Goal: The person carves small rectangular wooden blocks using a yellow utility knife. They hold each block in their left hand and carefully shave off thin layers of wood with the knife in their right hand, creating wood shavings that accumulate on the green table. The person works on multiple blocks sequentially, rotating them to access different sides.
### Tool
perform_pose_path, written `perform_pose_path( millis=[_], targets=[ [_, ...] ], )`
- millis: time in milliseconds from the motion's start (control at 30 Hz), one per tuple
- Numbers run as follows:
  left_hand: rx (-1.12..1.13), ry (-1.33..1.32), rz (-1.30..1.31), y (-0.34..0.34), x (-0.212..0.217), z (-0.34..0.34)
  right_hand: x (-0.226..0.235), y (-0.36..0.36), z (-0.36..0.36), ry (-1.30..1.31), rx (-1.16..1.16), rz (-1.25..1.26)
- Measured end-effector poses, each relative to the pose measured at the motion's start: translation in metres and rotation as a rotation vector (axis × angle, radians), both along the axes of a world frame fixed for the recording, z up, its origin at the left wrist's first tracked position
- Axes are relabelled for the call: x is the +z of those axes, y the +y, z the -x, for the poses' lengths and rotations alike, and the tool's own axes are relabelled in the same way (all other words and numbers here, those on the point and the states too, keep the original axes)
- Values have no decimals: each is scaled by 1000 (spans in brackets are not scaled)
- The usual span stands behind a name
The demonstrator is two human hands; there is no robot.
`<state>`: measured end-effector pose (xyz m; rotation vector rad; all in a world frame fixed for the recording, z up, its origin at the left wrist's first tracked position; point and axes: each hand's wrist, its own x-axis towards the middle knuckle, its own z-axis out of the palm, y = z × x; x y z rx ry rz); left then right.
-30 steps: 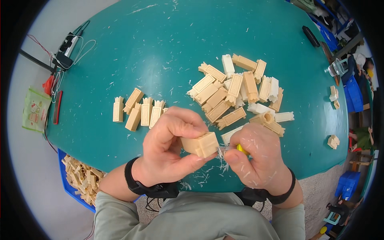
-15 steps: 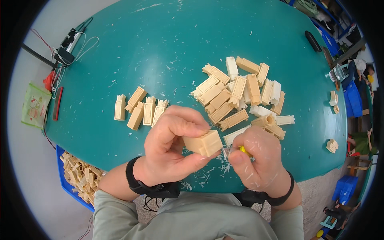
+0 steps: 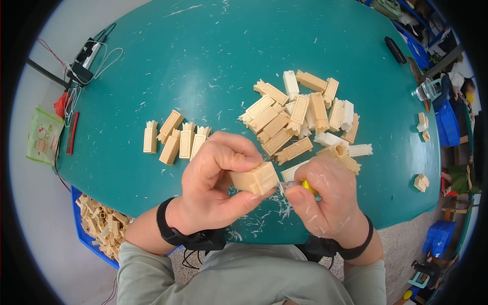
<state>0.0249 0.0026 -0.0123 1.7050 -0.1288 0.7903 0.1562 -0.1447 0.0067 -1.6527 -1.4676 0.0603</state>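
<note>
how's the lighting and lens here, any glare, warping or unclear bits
Head view: a soft sheen on the green tabletop, left of the block pile; same head view: tabletop edges bow and picture corners are black; head view again: the held beige block looks fairly sharp, the yellow tool unclear at its tip.

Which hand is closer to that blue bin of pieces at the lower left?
The left hand: it is to the right of the blue bin, holding a beige block. The right hand is farther right, past that block, holding a yellow tool.
</note>
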Motion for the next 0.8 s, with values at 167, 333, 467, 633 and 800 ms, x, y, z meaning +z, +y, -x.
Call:
perform_pose_path(
  millis=[167,333,467,633,800],
  targets=[
    [-98,25,-126,-7,7,0,-1,1,-4,24,-66,56],
    [-131,94,-77,-3,7,0,2,1,-4,178,-64,46],
    [-157,180,-38,3,10,0,7,-1,-4,273,-27,80],
    [-171,156,312,-7,9,-2,5,1,-3,242,-14,83],
    [-140,177,170,2,3,0,5,0,-4,194,27,71]
  ],
)
